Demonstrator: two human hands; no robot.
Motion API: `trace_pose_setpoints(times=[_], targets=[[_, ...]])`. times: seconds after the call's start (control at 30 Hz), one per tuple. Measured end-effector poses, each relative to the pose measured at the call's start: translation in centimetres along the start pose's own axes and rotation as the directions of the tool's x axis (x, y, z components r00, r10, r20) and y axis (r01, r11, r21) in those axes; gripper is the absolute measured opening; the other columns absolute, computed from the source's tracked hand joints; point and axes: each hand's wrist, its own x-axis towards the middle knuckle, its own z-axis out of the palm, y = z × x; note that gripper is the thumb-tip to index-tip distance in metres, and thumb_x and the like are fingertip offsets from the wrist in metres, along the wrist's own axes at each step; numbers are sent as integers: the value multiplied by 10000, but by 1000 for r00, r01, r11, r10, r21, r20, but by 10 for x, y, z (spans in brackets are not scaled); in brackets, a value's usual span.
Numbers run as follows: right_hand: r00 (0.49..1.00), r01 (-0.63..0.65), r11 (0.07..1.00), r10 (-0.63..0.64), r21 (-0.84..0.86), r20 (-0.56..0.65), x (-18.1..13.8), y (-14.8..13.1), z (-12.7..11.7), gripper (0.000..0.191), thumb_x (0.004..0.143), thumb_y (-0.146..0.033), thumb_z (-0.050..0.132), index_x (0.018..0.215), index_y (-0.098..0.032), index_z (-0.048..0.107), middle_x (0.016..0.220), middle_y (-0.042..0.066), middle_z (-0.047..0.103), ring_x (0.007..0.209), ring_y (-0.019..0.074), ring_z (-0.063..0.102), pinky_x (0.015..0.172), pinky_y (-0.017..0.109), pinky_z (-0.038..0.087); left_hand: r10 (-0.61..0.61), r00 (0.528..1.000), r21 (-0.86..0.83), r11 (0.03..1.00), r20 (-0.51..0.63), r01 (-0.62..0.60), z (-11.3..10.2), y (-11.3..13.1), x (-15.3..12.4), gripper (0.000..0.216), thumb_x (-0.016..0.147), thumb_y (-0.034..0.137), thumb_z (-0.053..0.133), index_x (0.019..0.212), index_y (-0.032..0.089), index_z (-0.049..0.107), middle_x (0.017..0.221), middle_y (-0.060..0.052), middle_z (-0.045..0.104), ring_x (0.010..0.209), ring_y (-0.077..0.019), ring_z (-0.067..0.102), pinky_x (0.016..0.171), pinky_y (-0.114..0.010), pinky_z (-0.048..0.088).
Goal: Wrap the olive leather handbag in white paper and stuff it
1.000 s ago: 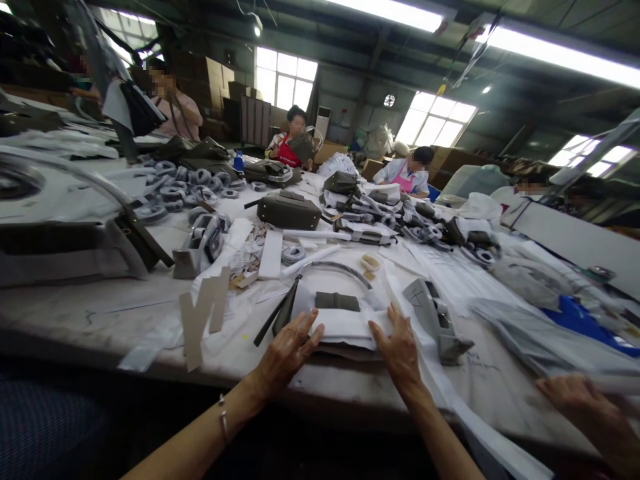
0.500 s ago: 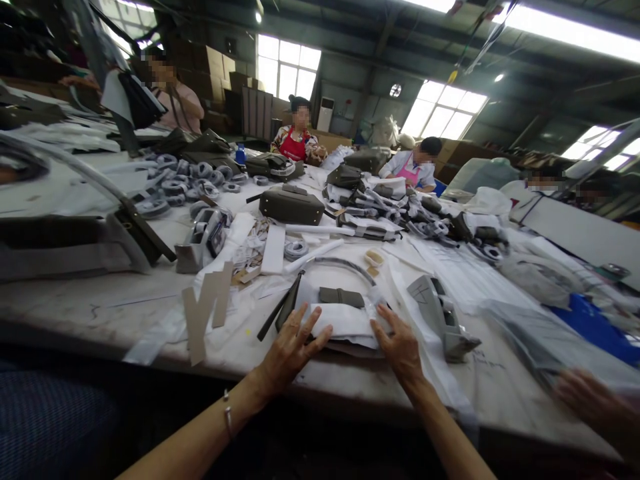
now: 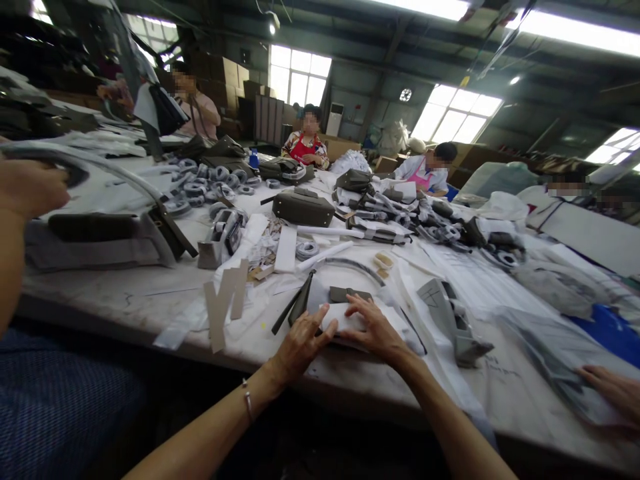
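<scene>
While both palms lie flat, the left hand (image 3: 300,341) and right hand (image 3: 373,328) press a white wrapped bundle (image 3: 345,321). Neither grips it. A tape dispenser (image 3: 453,321) stands near.

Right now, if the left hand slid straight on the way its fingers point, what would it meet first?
The left hand points up-right across the white wrapped piece. It would probably meet the right hand first, whose fingers lie on that piece just ahead; depth is unclear.

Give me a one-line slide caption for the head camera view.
Both hands, left hand and right hand, press white wrapping paper on a cluttered worktable.
</scene>
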Motion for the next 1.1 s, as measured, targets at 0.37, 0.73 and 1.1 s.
trace_pose_setpoints(times=[0.37,0.73,1.1], targets=[[975,-214,976,210,52,72,24,-17,3,187,772,-378,645,896,-240,620,1007,32,687,935,235,618,852,377,470,-20,999,17,1000,25,20,7,1,-7,574,934,14,400,1458,247,370,1555,-170,277,1217,-248,563,967,-428,521],[998,70,997,-70,-10,-8,8,-19,24,158,897,-334,570,990,-221,629,1048,62,698,1020,232,626,936,401,471,-30,996,38,999,85,27,1,2,-2,491,985,93,376,1470,164,349,1463,-168,447,1210,-220,573,1004,-385,501],[979,130,905,-183,-406,-95,-30,-23,47,644,740,-125,600,1367,-208,472,1459,110,481,1354,322,417,1121,566,281,-9,998,49,999,67,6,5,3,-6,393,1005,124,271,1321,105,504,1229,-138,629,1080,-217,624,962,-406,509]])
